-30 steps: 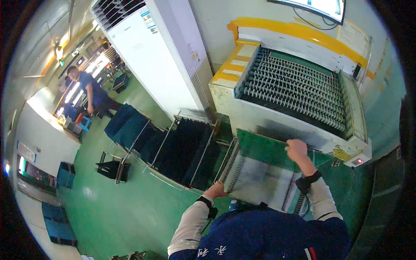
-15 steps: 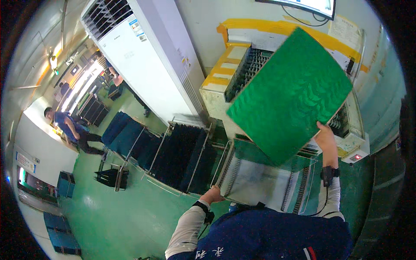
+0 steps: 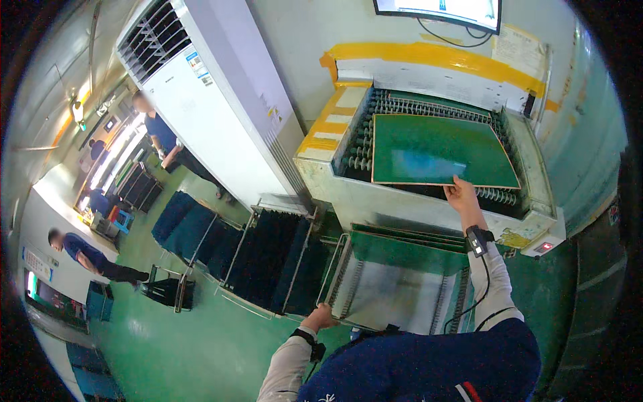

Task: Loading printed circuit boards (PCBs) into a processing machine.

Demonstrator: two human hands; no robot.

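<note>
A thin rectangular green panel [image 3: 442, 151] lies almost flat over the rollers of a conveyor machine [image 3: 402, 201]. My right hand [image 3: 462, 194] is closed on its near edge, with the fingertips at the rim. Below the machine's front stands a wire rack [image 3: 385, 291] with a pale bottom and coil-like rows along its sides. Several green panels [image 3: 408, 256] stand upright at the rack's far end. My left hand [image 3: 320, 317] grips the rack's near left corner, its fingers wrapped round the frame.
Left of the rack stand more racks [image 3: 268, 258] full of dark panels. A tall white air conditioner [image 3: 201, 114] rises behind them. A screen [image 3: 442, 12] hangs above the machine. A person [image 3: 94, 258] bends over a low cart [image 3: 167, 288] at left; another person [image 3: 171, 141] stands farther back.
My right hand has brought the green panel from a raised, tilted position down onto the rollers. My left hand stays on the rack. A second person has come into view beside the air conditioner.
</note>
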